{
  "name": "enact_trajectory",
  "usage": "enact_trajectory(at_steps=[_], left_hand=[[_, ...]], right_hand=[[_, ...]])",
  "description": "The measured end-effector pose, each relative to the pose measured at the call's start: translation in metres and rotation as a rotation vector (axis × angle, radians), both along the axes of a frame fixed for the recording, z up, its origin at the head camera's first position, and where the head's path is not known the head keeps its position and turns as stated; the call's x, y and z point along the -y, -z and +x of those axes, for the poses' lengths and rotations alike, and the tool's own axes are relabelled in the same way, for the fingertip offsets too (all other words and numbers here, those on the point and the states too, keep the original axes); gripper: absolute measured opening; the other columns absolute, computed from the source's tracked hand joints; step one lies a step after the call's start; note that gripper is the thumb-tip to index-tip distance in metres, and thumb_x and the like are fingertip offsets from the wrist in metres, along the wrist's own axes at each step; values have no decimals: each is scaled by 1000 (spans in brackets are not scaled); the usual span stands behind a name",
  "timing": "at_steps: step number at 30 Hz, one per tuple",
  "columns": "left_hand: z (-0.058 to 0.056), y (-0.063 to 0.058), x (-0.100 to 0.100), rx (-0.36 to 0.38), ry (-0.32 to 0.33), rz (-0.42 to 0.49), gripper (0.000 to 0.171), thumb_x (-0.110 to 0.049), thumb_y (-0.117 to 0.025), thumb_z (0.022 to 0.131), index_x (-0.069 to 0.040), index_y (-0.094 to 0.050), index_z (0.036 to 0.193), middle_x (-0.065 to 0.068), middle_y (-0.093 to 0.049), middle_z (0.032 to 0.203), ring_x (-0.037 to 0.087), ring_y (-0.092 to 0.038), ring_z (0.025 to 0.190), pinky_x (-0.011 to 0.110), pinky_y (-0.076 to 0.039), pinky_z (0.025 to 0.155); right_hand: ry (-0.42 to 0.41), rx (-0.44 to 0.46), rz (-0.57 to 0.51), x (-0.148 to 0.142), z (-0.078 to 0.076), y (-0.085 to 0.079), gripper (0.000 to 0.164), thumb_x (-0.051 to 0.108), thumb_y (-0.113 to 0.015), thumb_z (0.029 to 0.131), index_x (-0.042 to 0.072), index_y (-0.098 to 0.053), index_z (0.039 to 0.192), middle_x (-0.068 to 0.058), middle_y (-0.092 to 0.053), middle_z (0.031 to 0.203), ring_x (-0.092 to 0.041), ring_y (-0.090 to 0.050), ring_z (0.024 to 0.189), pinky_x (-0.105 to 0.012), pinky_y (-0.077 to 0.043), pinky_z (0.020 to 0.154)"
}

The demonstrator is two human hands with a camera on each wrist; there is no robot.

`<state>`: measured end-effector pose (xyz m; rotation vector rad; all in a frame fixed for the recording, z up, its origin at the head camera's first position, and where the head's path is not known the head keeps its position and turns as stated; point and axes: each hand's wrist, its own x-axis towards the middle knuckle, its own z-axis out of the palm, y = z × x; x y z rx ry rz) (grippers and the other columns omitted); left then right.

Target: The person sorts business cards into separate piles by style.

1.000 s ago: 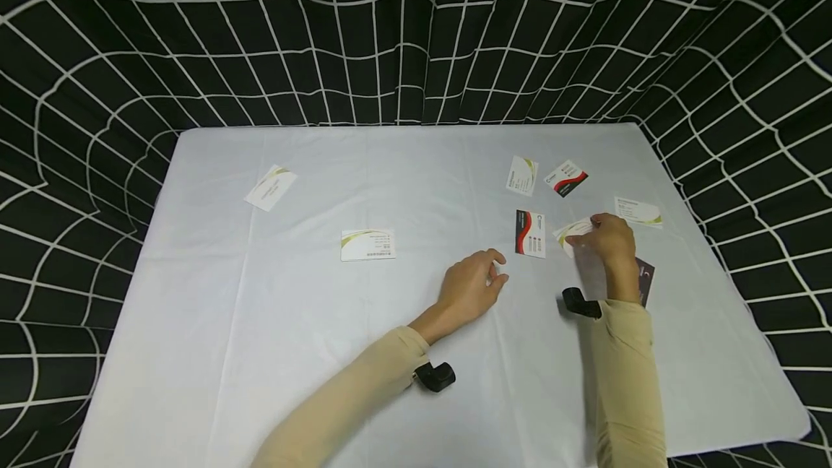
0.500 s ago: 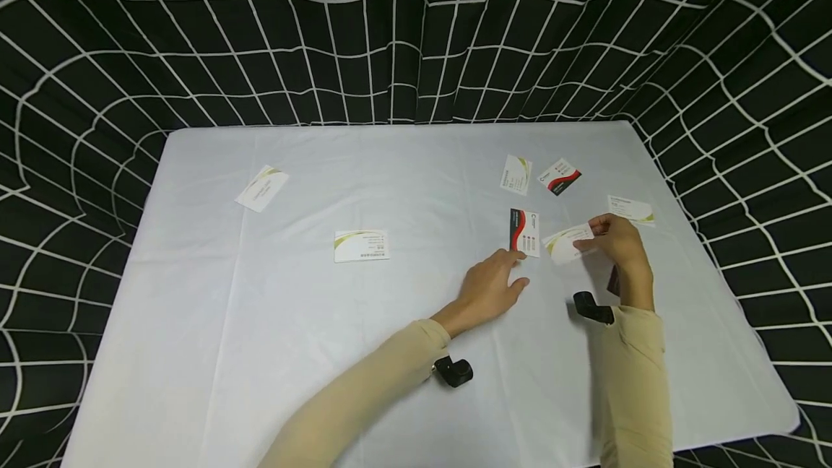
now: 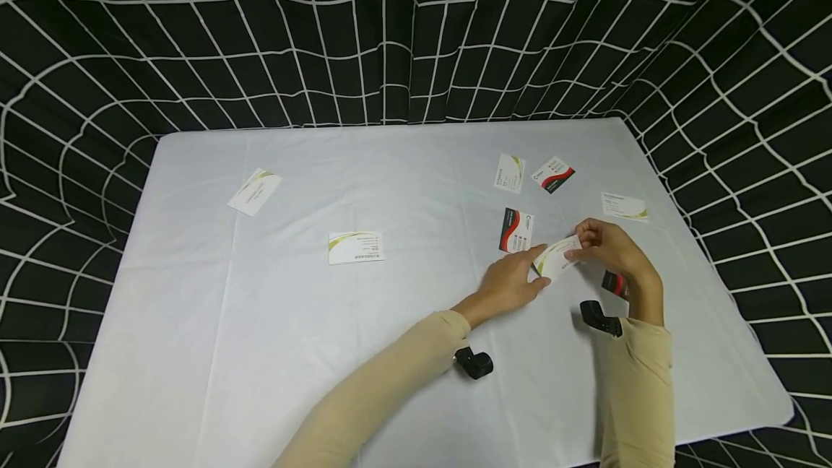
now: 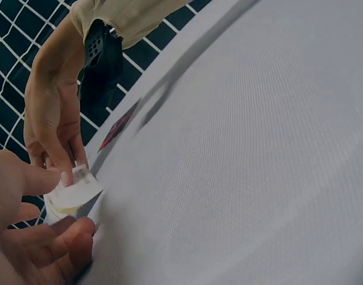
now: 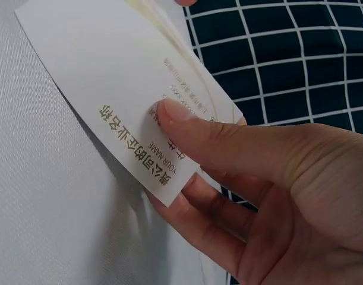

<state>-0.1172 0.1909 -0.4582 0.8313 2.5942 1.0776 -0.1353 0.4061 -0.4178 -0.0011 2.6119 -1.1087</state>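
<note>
My right hand pinches a white business card with a gold curve, thumb on its printed face and fingers behind. In the right wrist view the card is raised and tilted above the cloth. At the card's left end my left hand has its thumb and fingers spread around the edge; whether they touch it I cannot tell. The left wrist view has the card close to these fingers. Just behind the left hand lies a black, white and red business card. A dark card is partly hidden by my right wrist.
Flat on the white tablecloth lie more business cards: a gold-white one, a red-black one, one at the right, one left of centre and one far left. Black gridded fabric surrounds the table.
My right hand has lifted the gold-curved card and brought it slightly left and nearer. The left hand has moved right to the card's edge, its fingers spreading. The view has shifted slightly.
</note>
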Motion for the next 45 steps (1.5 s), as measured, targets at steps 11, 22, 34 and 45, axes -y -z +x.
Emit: enact_trajectory(at_steps=[11, 22, 34, 45], left_hand=[[-4, -1, 11, 108, -145, 329, 40, -7, -71, 76, -8, -59, 114, -1, -62, 83, -3, -50, 63, 8, -37, 56], [-14, 4, 35, 184, -219, 416, 39, 2, -68, 76, -6, -59, 113, 4, -60, 72, 0, -48, 52, 13, -40, 45], [-24, 8, 66, 104, -328, 337, 42, -7, -70, 76, -13, -57, 116, 4, -62, 113, 14, -56, 102, 25, -42, 85], [-33, 7, 92, 123, -403, 342, 35, -10, -71, 76, -10, -57, 109, 7, -62, 111, 18, -55, 106, 30, -42, 88]], right_hand=[[25, -62, -40, 17, 2, 9, 41, 17, -73, 75, -3, -49, 102, -10, -57, 88, -5, -55, 76, -14, -43, 65], [15, -73, -101, 48, -4, 19, 44, 16, -75, 73, -5, -50, 101, -13, -56, 88, -5, -54, 73, -15, -44, 63], [33, 8, -210, 95, -6, 15, 45, 13, -72, 77, -7, -47, 109, -20, -54, 86, -30, -64, 60, -33, -52, 60], [103, 12, -247, 130, -12, 15, 46, 13, -73, 75, -6, -45, 107, -15, -54, 79, -31, -63, 56, -38, -53, 57]])
